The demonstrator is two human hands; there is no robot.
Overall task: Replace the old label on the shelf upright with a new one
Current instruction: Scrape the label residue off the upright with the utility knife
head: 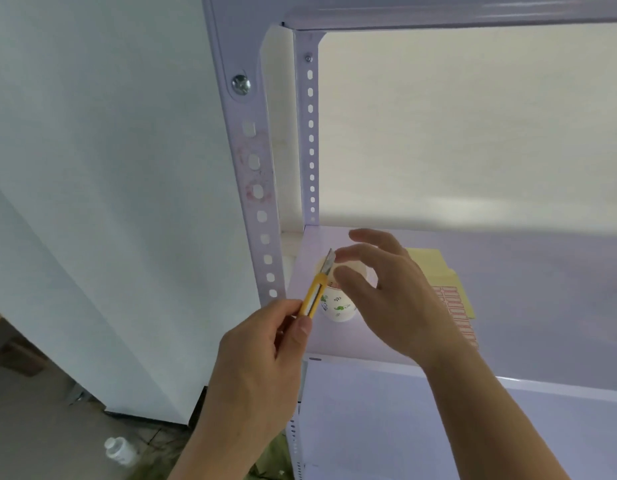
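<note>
The white perforated shelf upright [252, 161] runs down the middle and shows faint reddish label residue around its holes. My left hand [262, 362] grips a yellow utility knife [315, 289] with its blade pointing up, in front of a paper cup [338, 306] that stands on the shelf board. My right hand [386, 289] hovers over the cup, its thumb and forefinger close together at the blade tip; whether they pinch something there I cannot tell. A yellow-backed sheet of red-bordered labels [456, 306] lies on the shelf to the right of my right hand.
The shelf board [525, 271] extends right, with another shelf [438, 427] below and one overhead. A second upright [310, 133] stands at the back. A white wall panel [109, 202] is on the left. A small white bottle [120, 450] lies on the floor.
</note>
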